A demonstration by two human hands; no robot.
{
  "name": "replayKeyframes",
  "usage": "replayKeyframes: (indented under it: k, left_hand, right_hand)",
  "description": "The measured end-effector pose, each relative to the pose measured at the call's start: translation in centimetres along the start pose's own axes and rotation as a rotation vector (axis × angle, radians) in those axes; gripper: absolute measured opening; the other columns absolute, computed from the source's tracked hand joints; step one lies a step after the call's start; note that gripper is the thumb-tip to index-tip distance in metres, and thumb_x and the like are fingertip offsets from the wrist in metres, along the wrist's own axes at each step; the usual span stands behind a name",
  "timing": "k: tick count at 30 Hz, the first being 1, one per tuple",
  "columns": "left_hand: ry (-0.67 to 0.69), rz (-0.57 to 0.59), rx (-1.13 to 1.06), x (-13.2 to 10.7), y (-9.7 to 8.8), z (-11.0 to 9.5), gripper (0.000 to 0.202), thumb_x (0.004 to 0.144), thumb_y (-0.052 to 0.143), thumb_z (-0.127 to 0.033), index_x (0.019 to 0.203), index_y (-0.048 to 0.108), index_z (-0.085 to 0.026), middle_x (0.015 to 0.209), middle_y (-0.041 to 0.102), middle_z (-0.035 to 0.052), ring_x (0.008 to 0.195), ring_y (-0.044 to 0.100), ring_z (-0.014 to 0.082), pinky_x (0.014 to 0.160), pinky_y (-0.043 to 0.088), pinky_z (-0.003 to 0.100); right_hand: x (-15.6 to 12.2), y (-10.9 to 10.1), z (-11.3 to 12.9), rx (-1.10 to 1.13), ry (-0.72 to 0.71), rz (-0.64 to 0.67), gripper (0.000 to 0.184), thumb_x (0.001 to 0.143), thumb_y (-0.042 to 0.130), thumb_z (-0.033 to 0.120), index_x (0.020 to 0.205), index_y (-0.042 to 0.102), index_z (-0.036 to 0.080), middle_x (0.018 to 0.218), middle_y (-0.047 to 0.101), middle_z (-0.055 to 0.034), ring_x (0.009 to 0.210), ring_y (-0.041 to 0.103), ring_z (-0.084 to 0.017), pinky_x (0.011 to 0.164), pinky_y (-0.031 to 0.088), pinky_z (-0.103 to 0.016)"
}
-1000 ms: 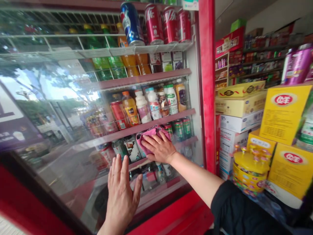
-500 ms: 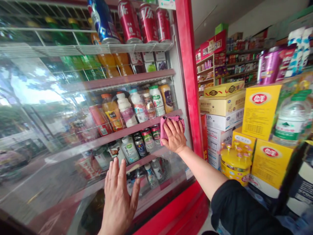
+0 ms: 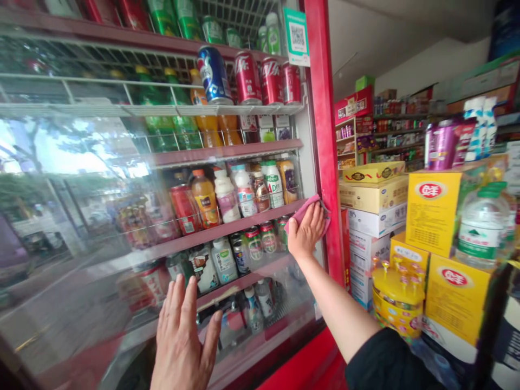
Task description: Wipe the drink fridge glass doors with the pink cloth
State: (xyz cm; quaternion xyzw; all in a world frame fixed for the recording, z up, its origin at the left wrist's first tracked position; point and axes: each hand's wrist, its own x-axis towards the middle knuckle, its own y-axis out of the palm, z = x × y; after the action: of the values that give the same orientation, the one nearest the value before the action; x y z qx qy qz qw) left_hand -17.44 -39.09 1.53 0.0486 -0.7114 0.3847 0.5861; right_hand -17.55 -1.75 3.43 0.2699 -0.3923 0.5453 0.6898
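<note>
My right hand (image 3: 307,235) presses a pink cloth (image 3: 300,210) flat against the glass door (image 3: 81,292) of a drinks fridge, close to the red door frame (image 3: 328,162). Part of the cloth is hidden under the palm and fingers. At lower left, my left hand (image 3: 181,338) is raised in front of the glass with its fingers stretched and nothing in it; whether it touches the pane I cannot tell. Behind the glass, shelves hold several bottles and cans, among them a blue can (image 3: 214,76) and an orange juice bottle (image 3: 206,200).
Right of the fridge stand stacked cartons (image 3: 371,195), yellow boxes (image 3: 433,211), a yellow tub (image 3: 398,298) and a large water bottle (image 3: 481,227). A green QR-code sign (image 3: 298,37) is at the top of the door. Street reflections blur the pane's left side.
My right hand has slid the cloth rightward over the glass to the red frame. The left hand stays raised and open. The view has tilted up, so more upper shelves show.
</note>
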Motion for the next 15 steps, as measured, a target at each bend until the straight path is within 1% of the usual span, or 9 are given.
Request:
replayKeyframes:
  k: [2, 4, 7, 10, 12, 15]
  left_hand:
    - [0.011, -0.03, -0.007, 0.0, -0.5, 0.3, 0.083, 0.107, 0.057, -0.045, 0.179, 0.02, -0.026, 0.187, 0.025, 0.0166, 0.174, 0.026, 0.0368, 0.137, 0.033, 0.067]
    - [0.009, -0.048, -0.012, -0.2, -1.0, 0.8, 0.083, 0.107, 0.056, -0.046, 0.18, 0.02, -0.025, 0.187, 0.025, 0.0166, 0.174, 0.025, 0.0365, 0.137, 0.033, 0.066]
    - [-0.025, -0.054, -0.02, -0.7, -1.7, 1.8, 0.085, 0.107, 0.057, -0.047, 0.18, 0.019, -0.024, 0.187, 0.025, 0.0181, 0.174, 0.024, 0.0377, 0.136, 0.035, 0.067]
    - [-0.042, -0.085, -0.026, -0.9, -2.7, 3.0, 0.085, 0.107, 0.057, -0.047, 0.18, 0.02, -0.024, 0.186, 0.026, 0.0186, 0.174, 0.026, 0.0388, 0.135, 0.035, 0.069]
    - [-0.038, -0.109, -0.029, -0.8, -3.5, 3.8, 0.084, 0.107, 0.057, -0.046, 0.179, 0.02, -0.025, 0.186, 0.027, 0.0179, 0.174, 0.026, 0.0382, 0.136, 0.034, 0.068]
    - [-0.031, -0.143, -0.034, -0.5, -4.9, 4.8, 0.084, 0.107, 0.057, -0.044, 0.18, 0.019, -0.025, 0.186, 0.027, 0.0169, 0.174, 0.026, 0.0366, 0.137, 0.032, 0.066]
  right_hand:
    - [0.4, 0.2, 2.8, -0.007, 0.014, -0.023, 0.088, 0.109, 0.038, 0.055, 0.178, 0.018, 0.005, 0.181, 0.029, -0.0308, 0.168, 0.026, -0.048, 0.129, 0.03, -0.077]
    - [0.7, 0.2, 5.6, -0.006, -0.018, -0.012, 0.088, 0.109, 0.039, 0.055, 0.179, 0.016, 0.006, 0.182, 0.028, -0.0293, 0.169, 0.025, -0.047, 0.13, 0.029, -0.076]
    - [0.7, -0.4, 9.8, -0.008, -0.1, 0.036, 0.09, 0.108, 0.042, 0.055, 0.178, 0.019, 0.004, 0.184, 0.026, -0.0272, 0.171, 0.022, -0.046, 0.134, 0.026, -0.072]
    - [0.1, -1.1, 13.8, -0.011, -0.186, 0.077, 0.091, 0.107, 0.044, 0.053, 0.178, 0.018, 0.003, 0.186, 0.022, -0.0257, 0.172, 0.018, -0.045, 0.136, 0.022, -0.071]
    - [-0.4, -1.5, 16.2, -0.001, -0.241, 0.104, 0.091, 0.106, 0.045, 0.053, 0.178, 0.019, 0.003, 0.186, 0.022, -0.025, 0.172, 0.016, -0.045, 0.137, 0.02, -0.071]
    - [-1.3, -2.1, 19.7, 0.012, -0.318, 0.157, 0.091, 0.105, 0.049, 0.052, 0.177, 0.025, 0.003, 0.186, 0.022, -0.0233, 0.173, 0.014, -0.044, 0.138, 0.017, -0.07]
